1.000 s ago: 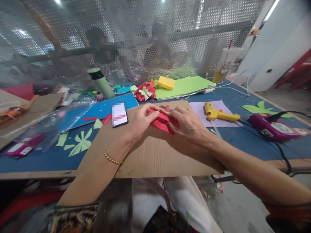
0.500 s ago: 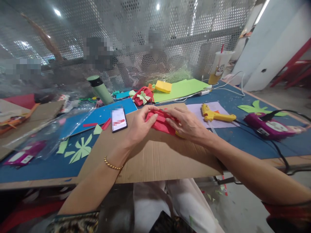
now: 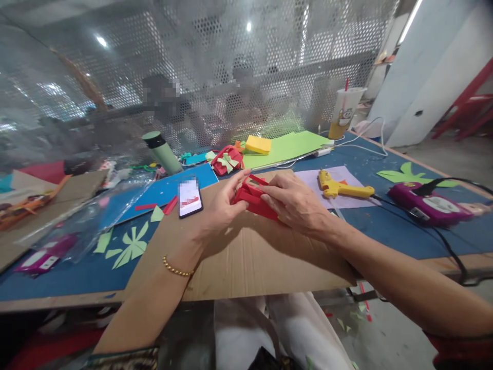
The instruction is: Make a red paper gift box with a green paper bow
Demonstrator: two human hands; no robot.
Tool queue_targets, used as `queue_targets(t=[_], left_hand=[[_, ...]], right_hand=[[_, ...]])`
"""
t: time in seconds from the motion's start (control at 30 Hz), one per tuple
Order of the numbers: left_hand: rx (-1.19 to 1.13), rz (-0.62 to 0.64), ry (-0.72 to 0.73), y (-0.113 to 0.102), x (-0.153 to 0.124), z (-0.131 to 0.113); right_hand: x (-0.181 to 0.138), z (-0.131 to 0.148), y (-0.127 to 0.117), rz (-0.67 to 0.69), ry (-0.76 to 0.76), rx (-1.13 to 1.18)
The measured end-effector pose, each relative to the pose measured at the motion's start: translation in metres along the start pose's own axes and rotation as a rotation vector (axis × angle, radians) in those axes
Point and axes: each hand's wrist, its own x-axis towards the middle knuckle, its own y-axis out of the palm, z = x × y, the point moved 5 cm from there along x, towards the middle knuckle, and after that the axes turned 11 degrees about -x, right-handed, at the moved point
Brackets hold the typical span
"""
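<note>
Between my two hands is a red folded paper piece (image 3: 256, 201), box-like, with a gap showing along its upper side. My left hand (image 3: 227, 203) grips its left end, thumb in front and fingers behind. On the right end, my right hand (image 3: 295, 200) is closed around it, fingers pressing on the top; its thumb is partly hidden. Beneath them lies a brown cardboard sheet (image 3: 246, 262). A phone (image 3: 190, 198) with a lit screen rests left of my left hand. Right of my right hand, a yellow hot glue gun (image 3: 342, 187) lies on a lilac paper sheet (image 3: 308, 180).
Green paper cut-outs (image 3: 133, 246) lie at left beside a blue board (image 3: 192, 180). Behind stand a green bottle (image 3: 164, 154) and a drink cup (image 3: 342, 115). A red paper piece with a green bow (image 3: 227, 160) sits near a yellow block (image 3: 258, 145). A purple power strip (image 3: 429, 203) is at right.
The red paper piece has tilted and opened up, so a gap now shows in its top. Both hands have shifted their grip slightly on it.
</note>
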Motion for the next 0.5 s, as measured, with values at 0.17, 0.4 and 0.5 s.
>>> queue_targets(t=[0.17,0.4,0.5], left_hand=[[0.010,-0.066,0.017,-0.0010,0.0011,0.0023],[0.155,-0.105,0.023,0.0000,-0.0004,0.0019],[0.166,-0.087,0.024,0.0020,-0.0013,0.0001]], right_hand=[[0.0006,0.0039,-0.0023,-0.015,-0.027,-0.023],[-0.0013,0.0012,0.0017,0.090,0.013,-0.028],[-0.0014,0.0011,0.0007,0.066,0.016,-0.032]])
